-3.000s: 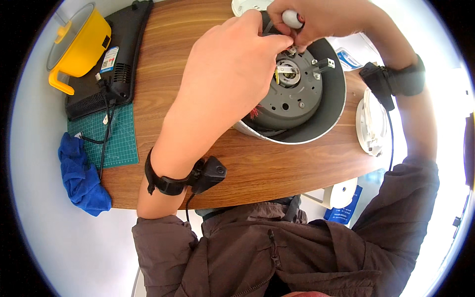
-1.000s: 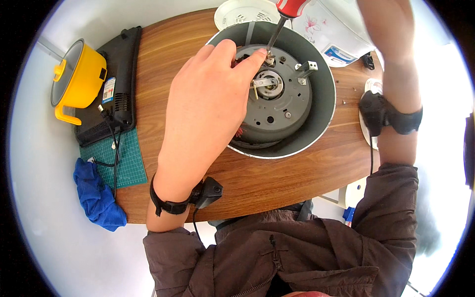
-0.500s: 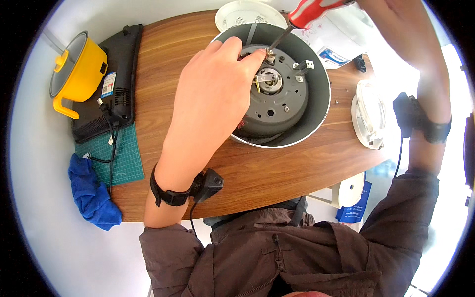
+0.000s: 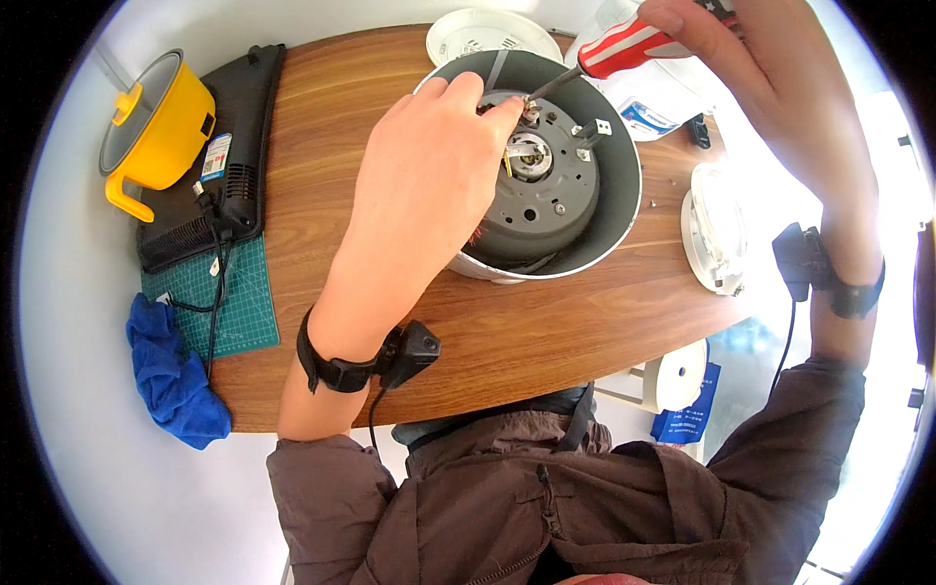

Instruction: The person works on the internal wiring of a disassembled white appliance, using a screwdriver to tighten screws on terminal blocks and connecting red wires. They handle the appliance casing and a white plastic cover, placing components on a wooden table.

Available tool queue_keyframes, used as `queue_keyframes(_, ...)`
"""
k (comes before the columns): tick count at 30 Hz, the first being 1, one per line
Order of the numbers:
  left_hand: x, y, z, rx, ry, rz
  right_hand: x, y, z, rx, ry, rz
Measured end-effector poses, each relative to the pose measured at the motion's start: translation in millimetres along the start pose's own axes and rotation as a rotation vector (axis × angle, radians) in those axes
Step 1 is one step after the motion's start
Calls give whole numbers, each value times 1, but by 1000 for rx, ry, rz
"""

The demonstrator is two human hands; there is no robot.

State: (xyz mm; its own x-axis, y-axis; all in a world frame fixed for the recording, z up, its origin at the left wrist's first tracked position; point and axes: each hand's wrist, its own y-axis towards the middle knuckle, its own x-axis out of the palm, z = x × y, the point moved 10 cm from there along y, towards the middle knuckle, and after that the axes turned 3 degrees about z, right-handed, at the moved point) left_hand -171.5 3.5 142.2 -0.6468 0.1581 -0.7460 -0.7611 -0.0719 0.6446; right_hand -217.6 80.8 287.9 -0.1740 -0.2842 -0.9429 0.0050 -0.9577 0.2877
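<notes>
My right hand [image 4: 770, 68] grips a screwdriver [image 4: 624, 51] by its red and white handle. Its metal shaft slants down to the left, with the tip at a small metal terminal [image 4: 530, 111] inside a round appliance housing [image 4: 616, 195]. Within the grey housing lies a dark round metal unit [image 4: 558, 230] with a central fitting, holes and an upright bracket [image 4: 592, 130]. My left hand [image 4: 419, 175] reaches over the housing's left side, fingers curled, its index fingertip beside the screwdriver tip. What its fingers pinch is hidden beneath the hand.
A white perforated cover [image 4: 468, 37] stands behind the housing, a white ring-shaped part [image 4: 715, 229] to its right. On the left are a yellow pot [image 4: 166, 136], a black flat device [image 4: 239, 127], a green cutting mat [image 4: 249, 302] and a blue cloth [image 4: 175, 375]. Small screws lie at right.
The screwdriver handle has tipped lower and to the right, and my right hand has come further into view. My left hand stays by the terminal. The whole view has shifted slightly.
</notes>
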Motion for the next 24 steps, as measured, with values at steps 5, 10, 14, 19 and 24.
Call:
queue_keyframes(5, 0, -1, 0, -4, 32, -12, -3, 7, 3, 384, 26, -51)
queue_keyframes(10, -1, -2, 0, -9, 32, -19, -7, 10, -7, 513, 206, -230)
queue_keyframes(14, -1, -2, 0, -13, 29, -11, -14, 11, -9, 313, 109, -182)
queue_keyframes(19, -1, -1, 3, -4, 48, -17, -5, -1, -7, 290, 181, -40)
queue_keyframes(24, 1, 2, 5, 9, 15, 3, -6, -2, 3, 387, 201, -40)
